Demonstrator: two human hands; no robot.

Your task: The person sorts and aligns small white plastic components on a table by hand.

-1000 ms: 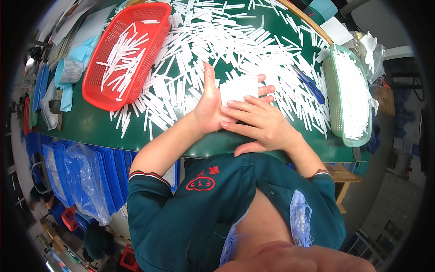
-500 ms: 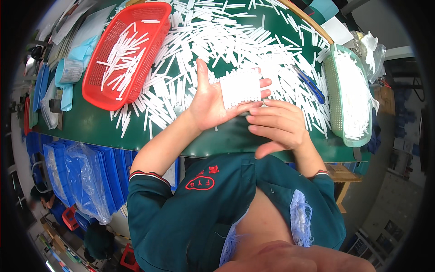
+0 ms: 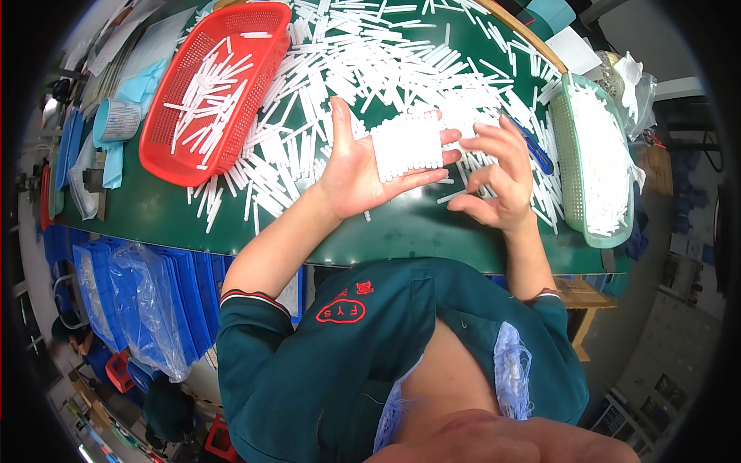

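My left hand (image 3: 347, 174) is palm up, with its thumb stretched out and its fingers extended beneath a flat block of white sticks (image 3: 409, 150). These short, thin sticks lie side by side across the palm and fingers. Just to the right is my right hand (image 3: 502, 181), its fingers apart and slightly curled with nothing between them. It is near the left fingertips without touching the block. Many loose white sticks (image 3: 309, 85) are scattered over the green table (image 3: 355, 243) beyond both hands.
A red perforated basket (image 3: 166, 143) with loose sticks stands at the left. At the right is a pale green basket (image 3: 571, 154) full of white sticks. A blue utility knife (image 3: 532, 147) lies beyond my right hand. Blue crates (image 3: 170, 301) sit below the table's left edge.
My right hand has moved right and away from the left fingertips, turning with its fingers now pointing farther up. My left hand stays nearly in place with the white sticks.
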